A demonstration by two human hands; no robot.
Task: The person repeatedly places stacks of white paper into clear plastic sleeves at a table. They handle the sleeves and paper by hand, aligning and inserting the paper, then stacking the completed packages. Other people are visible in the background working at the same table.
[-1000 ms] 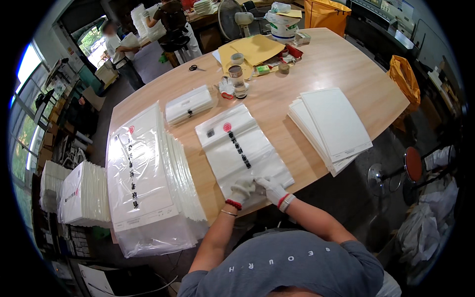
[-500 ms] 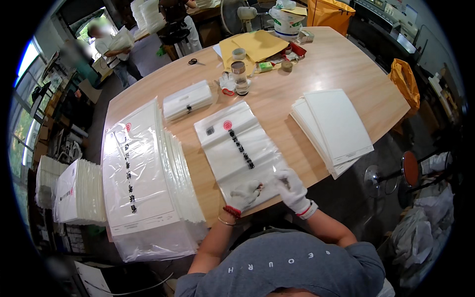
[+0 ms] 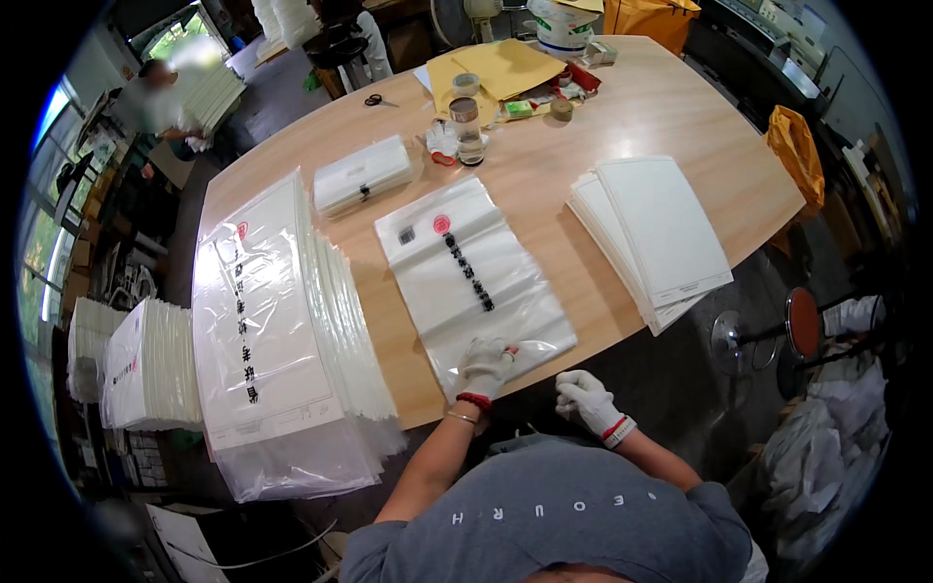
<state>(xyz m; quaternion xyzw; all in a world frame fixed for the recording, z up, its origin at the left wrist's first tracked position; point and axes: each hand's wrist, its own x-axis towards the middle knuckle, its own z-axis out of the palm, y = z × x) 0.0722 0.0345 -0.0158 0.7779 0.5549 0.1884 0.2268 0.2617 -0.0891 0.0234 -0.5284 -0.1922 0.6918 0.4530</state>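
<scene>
A stack of clear plastic bags (image 3: 515,291) with a red round mark, a small dark square and a line of black characters lies flat in front of me. My left hand (image 3: 486,361), in a white glove with a red cuff, is closed at the near edge of the top plastic bag. What its fingertips pinch is partly hidden. My right hand (image 3: 586,400), gloved too, hovers just off the table's front edge, apart from the bags. Its fingers are curled inward, and whatever may be inside them is hidden. White sheets (image 3: 671,233) lie fanned in a pile to the right.
Filled bags (image 3: 262,340) are piled high on the left, overhanging the front edge. Behind the bags lie a folded bundle of bags (image 3: 362,175), a glass of water (image 3: 466,131), scissors (image 3: 373,99) and yellow envelopes (image 3: 515,68). A person (image 3: 170,107) carries a stack at the far left.
My right hand has drawn back off the bag's right corner toward me. My left hand remains at the bag's near edge. The far person has moved left, and the view has shifted slightly.
</scene>
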